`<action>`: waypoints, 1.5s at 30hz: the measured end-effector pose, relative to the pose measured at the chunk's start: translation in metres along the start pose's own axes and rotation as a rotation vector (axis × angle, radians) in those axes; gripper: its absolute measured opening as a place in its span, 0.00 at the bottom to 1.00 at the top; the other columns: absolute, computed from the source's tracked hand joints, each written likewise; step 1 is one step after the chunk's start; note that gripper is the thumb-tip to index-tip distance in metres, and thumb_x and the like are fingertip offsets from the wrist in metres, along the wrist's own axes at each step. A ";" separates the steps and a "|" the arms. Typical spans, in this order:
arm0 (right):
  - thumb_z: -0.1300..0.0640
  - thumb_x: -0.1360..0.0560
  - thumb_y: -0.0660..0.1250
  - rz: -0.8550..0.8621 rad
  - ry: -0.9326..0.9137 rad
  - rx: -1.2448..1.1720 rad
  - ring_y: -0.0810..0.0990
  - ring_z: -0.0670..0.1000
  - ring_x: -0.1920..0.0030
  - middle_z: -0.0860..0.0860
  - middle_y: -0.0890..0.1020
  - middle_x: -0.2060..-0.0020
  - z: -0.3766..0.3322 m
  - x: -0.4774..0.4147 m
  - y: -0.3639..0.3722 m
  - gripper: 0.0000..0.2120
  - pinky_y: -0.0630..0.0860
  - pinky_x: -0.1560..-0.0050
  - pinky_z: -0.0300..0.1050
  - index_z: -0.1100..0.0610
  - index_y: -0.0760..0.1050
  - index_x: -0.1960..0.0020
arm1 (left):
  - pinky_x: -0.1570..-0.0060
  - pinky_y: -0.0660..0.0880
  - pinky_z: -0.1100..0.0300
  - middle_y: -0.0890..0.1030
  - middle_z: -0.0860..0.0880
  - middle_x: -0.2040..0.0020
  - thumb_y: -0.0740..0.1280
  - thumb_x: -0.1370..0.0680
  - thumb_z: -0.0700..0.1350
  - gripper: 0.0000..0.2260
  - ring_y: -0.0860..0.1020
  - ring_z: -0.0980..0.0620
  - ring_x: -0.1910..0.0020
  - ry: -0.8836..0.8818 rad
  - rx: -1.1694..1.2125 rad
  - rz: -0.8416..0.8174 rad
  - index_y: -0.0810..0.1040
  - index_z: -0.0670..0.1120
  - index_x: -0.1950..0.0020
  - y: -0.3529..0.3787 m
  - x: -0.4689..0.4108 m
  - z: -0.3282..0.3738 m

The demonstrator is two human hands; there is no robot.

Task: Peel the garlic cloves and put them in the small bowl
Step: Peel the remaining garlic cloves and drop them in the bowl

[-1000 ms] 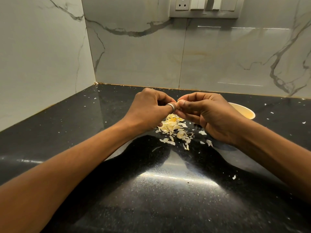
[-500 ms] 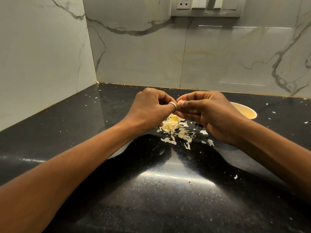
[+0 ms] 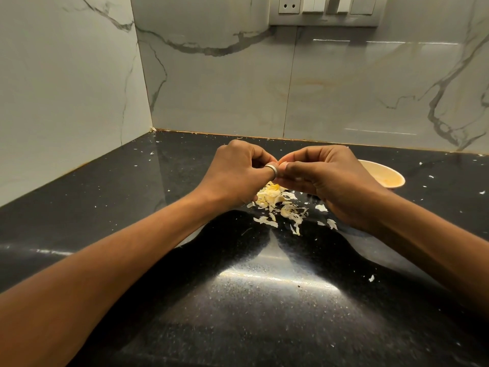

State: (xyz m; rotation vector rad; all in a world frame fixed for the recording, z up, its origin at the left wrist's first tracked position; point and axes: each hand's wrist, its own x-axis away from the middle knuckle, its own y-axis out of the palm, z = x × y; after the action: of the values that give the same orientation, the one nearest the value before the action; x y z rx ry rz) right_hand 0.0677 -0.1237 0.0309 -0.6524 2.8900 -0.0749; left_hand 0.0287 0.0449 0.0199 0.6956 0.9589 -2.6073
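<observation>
Garlic peeling in a corner of the black table, both hands mid-pinch

Two hands up: left hand [image 3: 238,176] and right hand [image 3: 330,181] both have their fingers curled in, tips meeting on one small pale garlic clove [image 3: 283,163] held just above the table [image 3: 132,197]. It's nearly all hidden behind the fingers, so can't say how much skin is on it. One silver ring [image 3: 272,169] on the left hand. One small bowl [image 3: 391,178] sits behind the right hand, which blocks its left side; can't tell what's in it. One pile of peels [image 3: 277,205] lies under the hands, its far end covered by them, plus loose flakes scattered all over. Marble wall tiles [image 3: 225,88] behind, and one switch plate [image 3: 325,11] with a single socket up top.
</observation>
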 end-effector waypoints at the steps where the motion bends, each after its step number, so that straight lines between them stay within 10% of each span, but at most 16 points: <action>1: 0.70 0.24 0.69 0.000 0.000 -0.001 0.86 0.60 0.49 0.65 0.85 0.51 0.000 0.000 0.000 0.03 0.84 0.47 0.49 0.67 0.81 0.51 | 0.74 0.77 0.63 0.79 0.55 0.70 0.72 0.22 0.44 0.04 0.77 0.59 0.77 -0.002 -0.005 -0.001 0.86 0.45 0.53 0.000 0.000 0.000; 45: 0.74 0.24 0.64 -0.054 0.147 -0.274 0.87 0.57 0.55 0.64 0.84 0.53 -0.009 0.001 -0.001 0.10 0.84 0.56 0.41 0.69 0.78 0.44 | 0.68 0.80 0.58 0.81 0.43 0.56 0.66 0.19 0.42 0.06 0.79 0.52 0.61 -0.157 0.235 -0.121 0.81 0.46 0.54 -0.004 -0.001 0.004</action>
State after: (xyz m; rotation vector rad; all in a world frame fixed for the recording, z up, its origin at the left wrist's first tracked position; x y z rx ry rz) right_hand 0.0658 -0.1246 0.0397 -0.8018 3.0530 0.2825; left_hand 0.0262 0.0453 0.0256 0.4888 0.6751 -2.8623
